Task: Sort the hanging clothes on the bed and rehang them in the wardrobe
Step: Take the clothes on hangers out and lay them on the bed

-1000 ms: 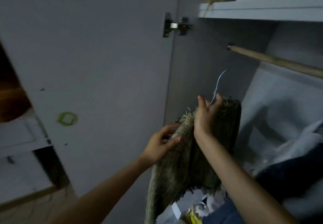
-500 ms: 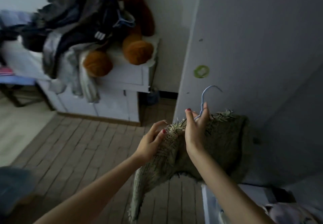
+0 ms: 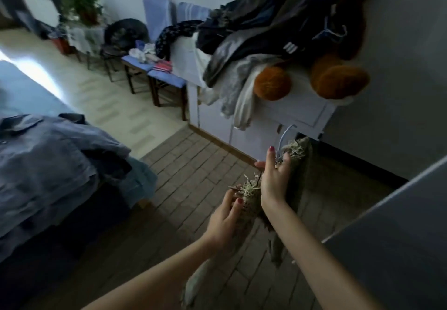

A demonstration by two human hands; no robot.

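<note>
A frayed olive-green knit garment (image 3: 301,179) hangs on a pale blue hanger (image 3: 285,135) above the brick floor at the centre right. My right hand (image 3: 274,176) grips the garment's top edge at the base of the hanger hook. Lower left of it, my left hand (image 3: 223,220) pinches the fringed left shoulder of the same garment. The garment's lower part droops between my forearms. The bed (image 3: 31,97) at the left carries a heap of blue and dark clothes (image 3: 53,155). The grey wardrobe door (image 3: 399,256) stands at the right edge.
A white cabinet (image 3: 285,121) behind the garment holds a pile of dark clothes (image 3: 261,31) and a brown plush toy (image 3: 338,77). Blue-cushioned chairs (image 3: 157,77) with small items and a potted plant (image 3: 82,7) stand along the far wall.
My view has swung left from the wardrobe interior and rail to the room and bed. Both hands have kept hold of the green garment on its hanger throughout.
</note>
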